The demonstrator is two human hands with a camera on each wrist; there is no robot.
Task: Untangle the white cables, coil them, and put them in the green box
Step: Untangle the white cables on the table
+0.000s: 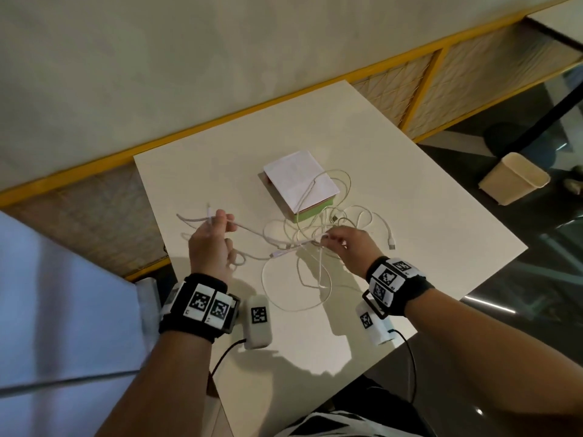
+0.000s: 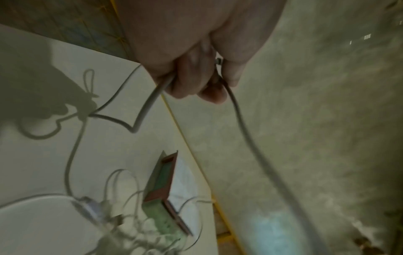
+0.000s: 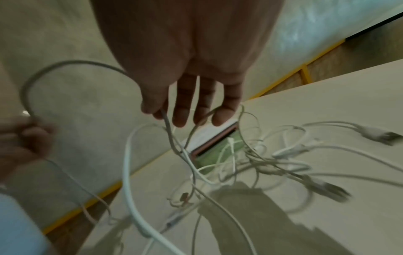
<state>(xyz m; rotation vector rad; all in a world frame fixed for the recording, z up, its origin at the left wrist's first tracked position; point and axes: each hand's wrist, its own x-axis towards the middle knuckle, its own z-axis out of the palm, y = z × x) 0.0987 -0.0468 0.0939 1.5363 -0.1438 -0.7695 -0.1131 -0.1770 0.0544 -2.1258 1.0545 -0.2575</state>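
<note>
Several white cables (image 1: pixel 310 247) lie tangled on the white table (image 1: pixel 410 200), in front of the green box (image 1: pixel 312 213); one strand runs up over the box's white top (image 1: pixel 299 182). My left hand (image 1: pixel 220 223) is raised left of the tangle and grips one cable, whose end pokes up past the fingers. In the left wrist view that cable (image 2: pixel 148 103) leaves the left hand (image 2: pixel 202 89) on both sides. My right hand (image 1: pixel 328 239) pinches a strand at the knot. The right wrist view has its thumb and forefinger (image 3: pixel 161 113) on the cable (image 3: pixel 72 63), the other fingers straight.
Two white tagged modules (image 1: pixel 258 321) (image 1: pixel 373 323) with black leads sit near the table's front edge. A loose USB plug (image 1: pixel 391 246) lies at the right. A beige bin (image 1: pixel 514 178) stands on the floor beyond the right edge. A yellow-framed partition (image 1: pixel 441 61) runs behind.
</note>
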